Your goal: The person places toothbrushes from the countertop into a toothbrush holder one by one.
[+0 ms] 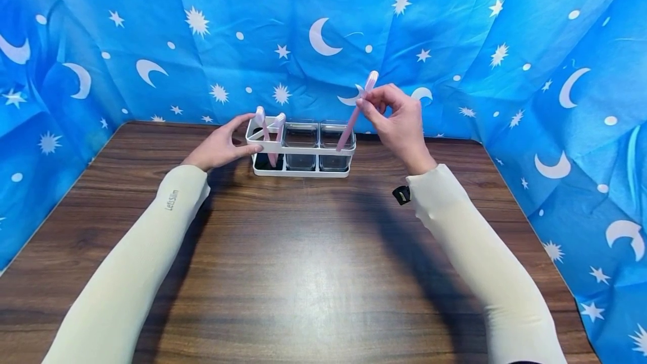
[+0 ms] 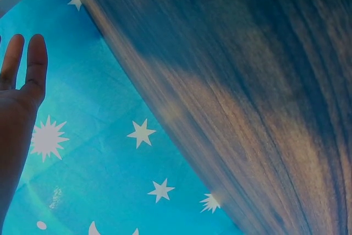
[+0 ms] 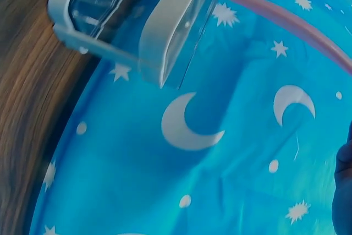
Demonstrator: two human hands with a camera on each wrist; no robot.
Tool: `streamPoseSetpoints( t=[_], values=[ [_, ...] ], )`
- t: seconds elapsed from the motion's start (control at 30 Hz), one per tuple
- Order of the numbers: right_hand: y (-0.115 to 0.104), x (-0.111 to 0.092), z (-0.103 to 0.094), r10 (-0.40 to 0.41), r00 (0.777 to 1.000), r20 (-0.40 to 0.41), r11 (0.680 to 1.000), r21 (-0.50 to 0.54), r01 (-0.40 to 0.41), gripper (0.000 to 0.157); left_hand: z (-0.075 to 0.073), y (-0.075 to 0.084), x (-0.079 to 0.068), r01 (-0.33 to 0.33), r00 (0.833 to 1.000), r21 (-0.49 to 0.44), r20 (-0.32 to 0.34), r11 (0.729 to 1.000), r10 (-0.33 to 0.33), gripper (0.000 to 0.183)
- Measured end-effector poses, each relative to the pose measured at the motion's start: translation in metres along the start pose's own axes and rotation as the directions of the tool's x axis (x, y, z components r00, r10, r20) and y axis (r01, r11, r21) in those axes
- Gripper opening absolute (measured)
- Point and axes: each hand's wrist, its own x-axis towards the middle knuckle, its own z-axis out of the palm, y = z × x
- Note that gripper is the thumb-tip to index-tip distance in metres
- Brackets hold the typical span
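A white toothbrush holder (image 1: 303, 173) stands near the back of the table, with two clear square cups (image 1: 301, 135) in its middle and right bays. Two pink toothbrushes (image 1: 266, 132) lean in its left section, heads up. My left hand (image 1: 218, 144) grips the holder's left end, thumb at the front rim and fingers toward the back. Between thumb and fingertips, my right hand (image 1: 396, 117) pinches another pink toothbrush (image 1: 349, 126) near its head. Tilted, its lower end overlaps the right cup in the head view. The right wrist view shows its handle (image 3: 286, 20) beside the holder's end.
Behind the holder hangs a blue curtain (image 1: 273, 32) with white moons and stars, which also runs down both sides of the table. The dark wooden table (image 1: 303, 274) extends in front. A small black object (image 1: 401, 195) sits at my right cuff.
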Motion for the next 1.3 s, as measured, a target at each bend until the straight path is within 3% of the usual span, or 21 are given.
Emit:
streamPoseSetpoints(
  t=[0.23,0.37,0.57,0.7,0.93,1.03,1.3],
  values=[
    [-0.031,0.004,0.026,-0.095,0.99,-0.101,0.992,0.074,0.102,0.009,0.0,0.001,0.0,-0.008,1.0,-0.009,-0.006,1.0,0.008,0.092],
    [-0.023,0.007,0.046,-0.1,0.984,-0.146,0.989,0.098,0.115,0.01,0.0,0.003,-0.001,-0.017,1.0,-0.003,-0.012,1.0,0.017,0.091],
    [-0.011,0.011,0.072,-0.111,0.983,-0.148,0.987,0.1,0.127,0.015,0.001,0.003,-0.001,-0.014,1.0,0.016,-0.014,1.0,0.015,0.091],
    [-0.012,0.014,0.085,-0.111,0.986,-0.124,0.986,0.112,0.125,0.017,0.001,0.002,0.0,-0.013,1.0,0.023,-0.016,1.0,0.013,0.091],
    [-0.023,0.011,0.098,0.007,1.0,-0.023,0.994,0.111,-0.005,0.018,0.0,0.002,-0.001,-0.011,1.0,0.03,-0.009,0.999,0.012,0.092],
    [-0.01,0.01,0.105,0.033,0.999,0.005,0.996,0.087,-0.033,0.021,-0.001,0.003,-0.001,-0.017,1.0,0.031,-0.006,0.999,0.017,0.092],
    [-0.001,0.009,0.118,0.116,0.987,0.115,0.993,-0.017,-0.114,0.021,-0.001,0.003,-0.001,-0.005,1.0,0.016,-0.003,1.0,0.005,0.092]
  ],
)
